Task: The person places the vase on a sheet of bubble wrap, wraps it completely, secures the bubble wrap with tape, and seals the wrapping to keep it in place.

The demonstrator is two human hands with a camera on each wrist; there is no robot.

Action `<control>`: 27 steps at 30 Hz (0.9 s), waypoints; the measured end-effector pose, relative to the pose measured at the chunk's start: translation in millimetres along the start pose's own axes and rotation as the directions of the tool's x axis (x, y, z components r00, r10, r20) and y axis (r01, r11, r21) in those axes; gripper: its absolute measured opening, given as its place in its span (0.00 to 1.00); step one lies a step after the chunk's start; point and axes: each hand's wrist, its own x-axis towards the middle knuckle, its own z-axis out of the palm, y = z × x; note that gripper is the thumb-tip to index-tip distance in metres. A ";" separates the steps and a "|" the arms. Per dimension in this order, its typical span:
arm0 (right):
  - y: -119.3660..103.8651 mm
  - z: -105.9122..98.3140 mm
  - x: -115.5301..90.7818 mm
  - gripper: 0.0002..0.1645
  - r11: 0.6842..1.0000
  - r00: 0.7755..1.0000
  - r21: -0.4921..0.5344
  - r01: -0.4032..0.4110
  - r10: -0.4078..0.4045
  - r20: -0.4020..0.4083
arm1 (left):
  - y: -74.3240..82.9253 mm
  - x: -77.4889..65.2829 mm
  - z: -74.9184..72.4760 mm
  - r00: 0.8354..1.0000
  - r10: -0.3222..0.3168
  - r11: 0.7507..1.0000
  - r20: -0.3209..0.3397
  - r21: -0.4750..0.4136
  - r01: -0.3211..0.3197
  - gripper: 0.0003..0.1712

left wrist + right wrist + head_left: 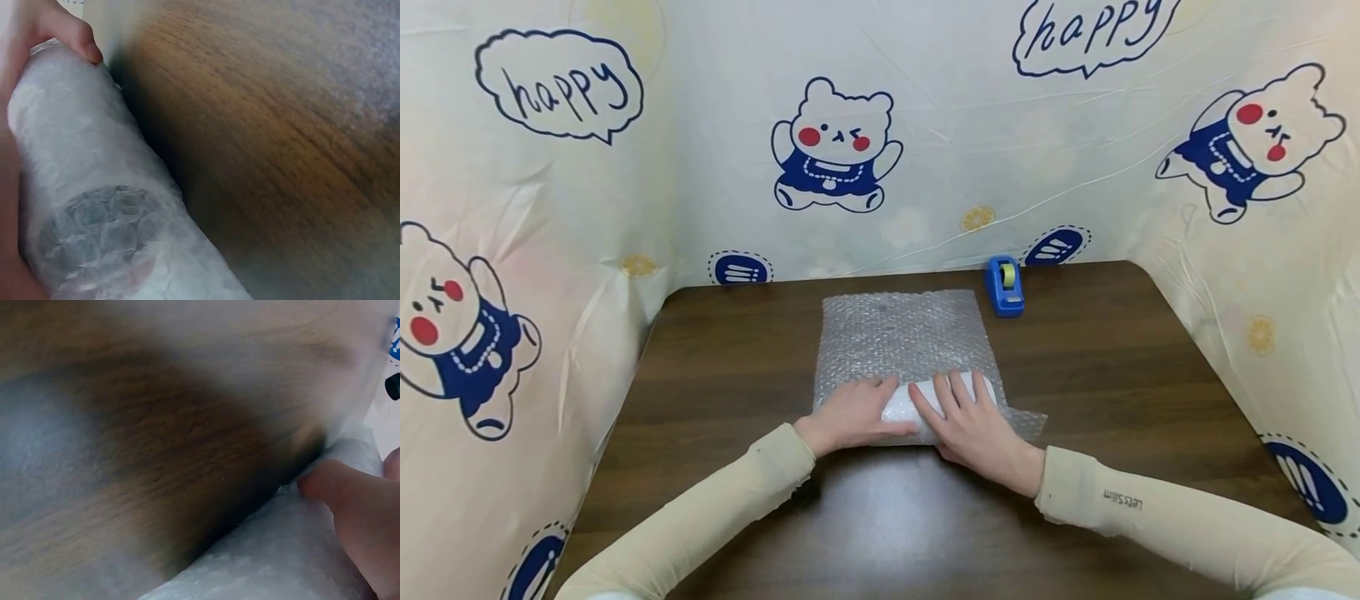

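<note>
A white cylinder-shaped roll (910, 404) lies crosswise at the near end of a clear bubble wrap sheet (898, 333). Bubble wrap covers the roll, and what is inside it is hidden. My left hand (853, 412) holds the roll's left part, thumb along the near side and fingers over the top. Spread across the right part are the fingers of my right hand (977, 429). Its thumb (331, 481) presses the near side in the right wrist view. Close up in the left wrist view, the wrapped roll (81, 137) shows round bubbles through its layers.
A blue tape dispenser (1004, 287) with yellowish tape stands beyond the sheet's far right corner. A loose flap of bubble wrap (1028, 422) sticks out past the roll's right end. The brown wooden table (722, 358) is enclosed by a printed cloth (940, 150) at the back and sides.
</note>
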 end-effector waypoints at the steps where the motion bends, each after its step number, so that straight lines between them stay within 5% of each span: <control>1: 0.0 -0.8 -0.5 0.58 1.000 1.000 0.004 0.004 -0.004 0.003 | 0.6 -0.4 0.4 1.000 0.007 1.000 -0.002 0.003 -0.007 0.39; 15: 4.4 -4.3 0.3 0.57 0.998 0.999 0.061 0.034 -0.036 0.028 | 2.8 -9.2 -3.4 0.999 0.034 0.994 0.030 -0.101 -0.031 0.36; 19: 5.2 -5.2 2.3 0.55 0.997 0.998 0.067 0.037 -0.040 0.040 | 1.5 -9.5 -5.2 0.999 0.032 0.999 0.017 -0.010 -0.031 0.32; 22: 7.3 -5.7 6.2 0.55 0.996 0.998 0.073 0.041 -0.045 0.052 | -0.6 -9.5 -4.6 0.996 0.059 0.994 -0.064 0.098 -0.053 0.31; 27: 12.1 -6.4 11.1 0.54 0.995 0.997 0.096 0.038 -0.045 0.070 | -1.3 -10.0 -4.7 0.952 0.176 0.943 -0.250 0.321 -0.090 0.27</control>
